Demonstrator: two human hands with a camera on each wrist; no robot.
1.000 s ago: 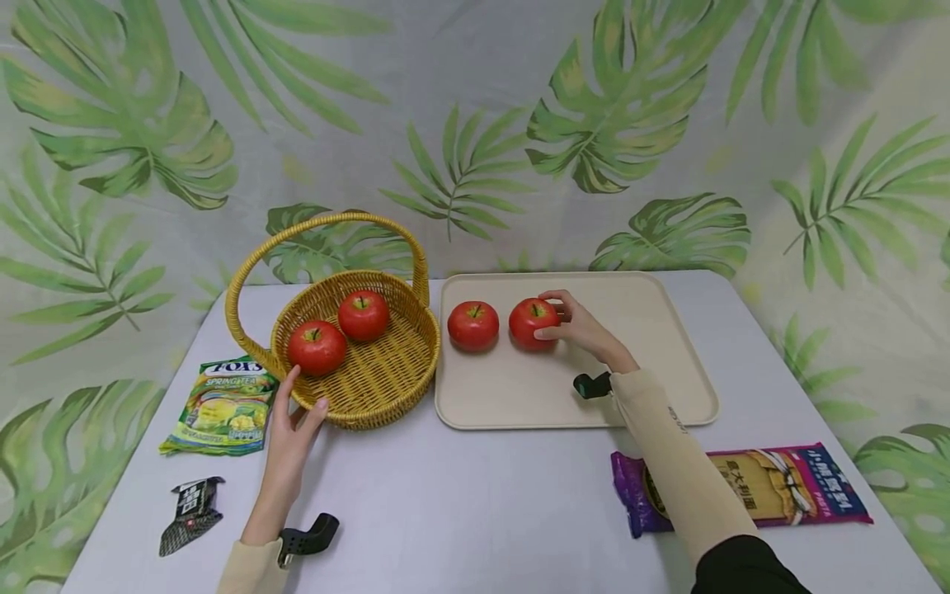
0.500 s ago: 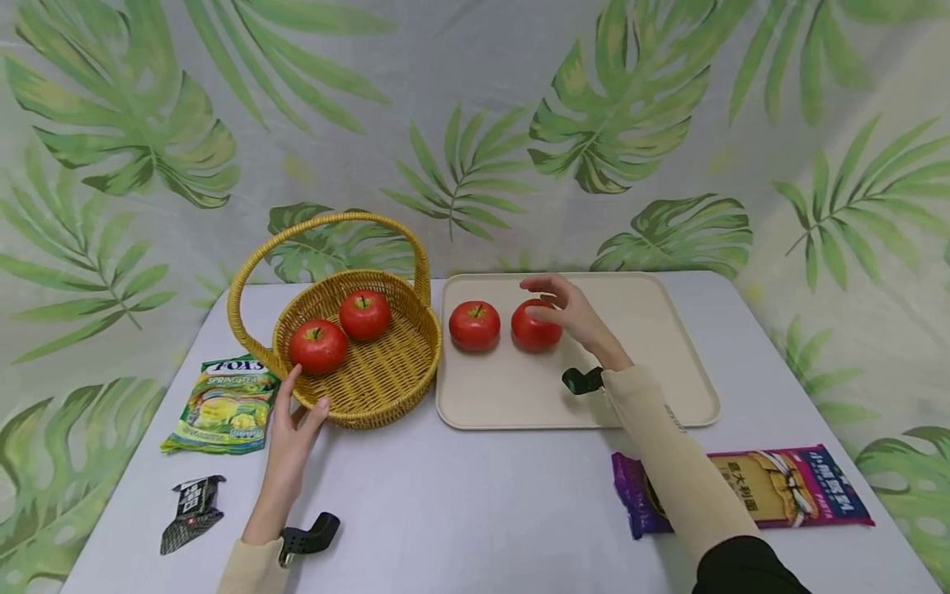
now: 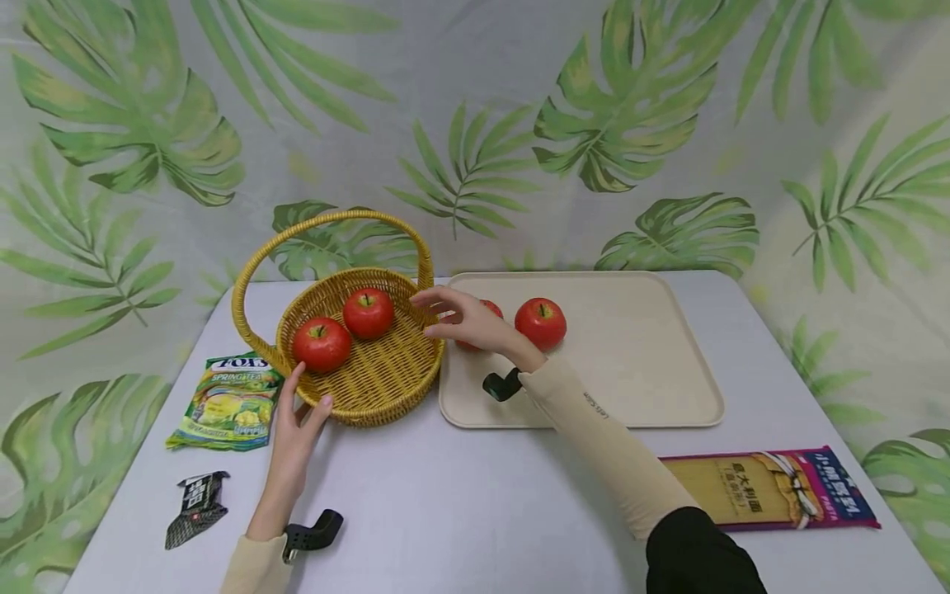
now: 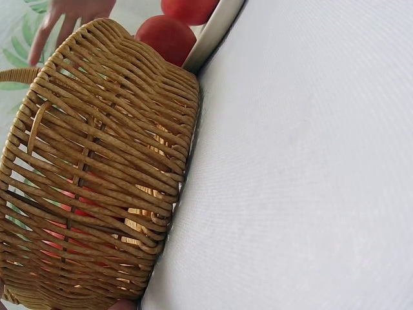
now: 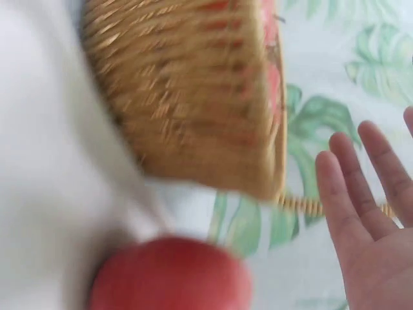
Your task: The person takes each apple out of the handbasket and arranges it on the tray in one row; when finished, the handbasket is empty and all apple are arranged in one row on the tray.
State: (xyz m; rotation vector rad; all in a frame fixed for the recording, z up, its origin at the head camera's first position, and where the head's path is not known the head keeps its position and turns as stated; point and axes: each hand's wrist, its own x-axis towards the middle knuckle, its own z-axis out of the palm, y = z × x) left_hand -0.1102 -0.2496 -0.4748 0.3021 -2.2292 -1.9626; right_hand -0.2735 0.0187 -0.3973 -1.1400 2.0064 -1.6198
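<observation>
A yellow wicker basket point(image 3: 386, 375) with a tall handle holds two red apples, a front one point(image 3: 322, 345) and a rear one point(image 3: 369, 313). My left hand point(image 3: 293, 441) touches the basket's front left rim with thumb and forefinger spread. Over the basket's right rim reaches my right hand point(image 3: 478, 320), its fingers extended and holding nothing. Two more apples sit on a beige tray point(image 3: 631, 355): the right one point(image 3: 541, 323) shows whole, while the left one point(image 3: 493, 308) is partly hidden behind my right hand. In the right wrist view, an apple point(image 5: 171, 278) lies below the spread fingers.
Left of the basket lies a green candy bag point(image 3: 226, 404), with a small black packet point(image 3: 196, 507) nearer me. A long pasta pack point(image 3: 772, 487) lies at the front right, partly under my right sleeve. Behind the white table point(image 3: 445, 511) hangs a leaf-print cloth point(image 3: 460, 66).
My right hand has let go of the right apple on the tray, lifted off it and moved left to the basket's rim. The left hand keeps its place at the basket.
</observation>
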